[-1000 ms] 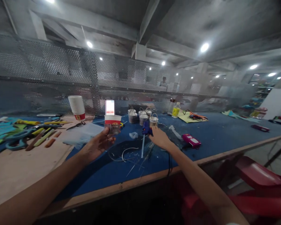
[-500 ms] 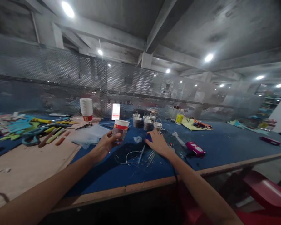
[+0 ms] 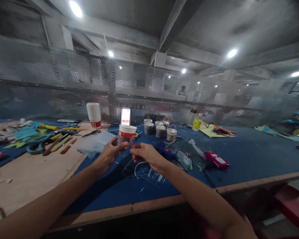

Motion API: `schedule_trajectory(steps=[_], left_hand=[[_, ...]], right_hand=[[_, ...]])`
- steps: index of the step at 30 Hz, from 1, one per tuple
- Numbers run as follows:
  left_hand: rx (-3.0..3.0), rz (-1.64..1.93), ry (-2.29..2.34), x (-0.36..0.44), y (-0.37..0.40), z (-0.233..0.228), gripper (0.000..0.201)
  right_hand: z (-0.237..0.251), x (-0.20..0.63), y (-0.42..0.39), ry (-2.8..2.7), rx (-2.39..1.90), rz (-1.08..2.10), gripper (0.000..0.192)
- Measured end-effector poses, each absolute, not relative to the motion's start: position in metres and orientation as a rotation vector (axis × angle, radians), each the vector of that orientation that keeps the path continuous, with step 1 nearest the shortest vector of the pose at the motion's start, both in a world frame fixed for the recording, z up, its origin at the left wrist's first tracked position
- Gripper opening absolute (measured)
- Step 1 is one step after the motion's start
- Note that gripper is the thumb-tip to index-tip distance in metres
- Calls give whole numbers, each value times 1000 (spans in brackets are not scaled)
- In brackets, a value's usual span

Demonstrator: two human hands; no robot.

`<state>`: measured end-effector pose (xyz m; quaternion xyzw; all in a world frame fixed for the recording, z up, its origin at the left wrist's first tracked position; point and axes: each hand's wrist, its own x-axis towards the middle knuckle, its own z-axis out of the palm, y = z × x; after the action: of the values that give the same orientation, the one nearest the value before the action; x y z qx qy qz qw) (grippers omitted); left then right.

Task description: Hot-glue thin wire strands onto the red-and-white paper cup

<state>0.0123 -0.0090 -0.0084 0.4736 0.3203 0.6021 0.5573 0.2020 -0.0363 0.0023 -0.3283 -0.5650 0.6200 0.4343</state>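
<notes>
My left hand is wrapped round a paper cup with a white rim, a red band and a greyish covering on its lower part. The cup stays upright above the blue table. Close beside its right side, my right hand has thumb and fingers pinched together; whatever lies between them is too small to make out. A blue glue gun rests on the table to the right of that hand. Behind it stand several small handled cup baskets. Pale cord and thin strands lie below my right hand.
At the back left is a stack of paper cups. Scissors and carving-type tools lie on a board at left. A magenta box with a cable and a yellow-labelled bottle are at right. A lit screen stands behind the cup.
My right hand has left the blue glue gun and moved left to the cup's side, its fingers now pinched. My left hand still holds the cup. The view has shifted slightly.
</notes>
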Motion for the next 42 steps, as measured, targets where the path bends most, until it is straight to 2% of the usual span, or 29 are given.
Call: schedule_trajectory(steps=[5, 8, 35, 42], left_hand=[[1112, 1357, 743, 12, -12, -7, 50], [1128, 1325, 733, 11, -14, -6, 50], [1102, 1144, 576, 15, -28, -2, 38], [1087, 1118, 553, 13, -27, -6, 44]], right_hand=[[9, 211, -34, -1440, -827, 1191, 39], [14, 214, -33, -1450, -811, 1110, 35], [16, 216, -29, -1449, -894, 896, 26], [14, 216, -29, -1455, -902, 892, 23]])
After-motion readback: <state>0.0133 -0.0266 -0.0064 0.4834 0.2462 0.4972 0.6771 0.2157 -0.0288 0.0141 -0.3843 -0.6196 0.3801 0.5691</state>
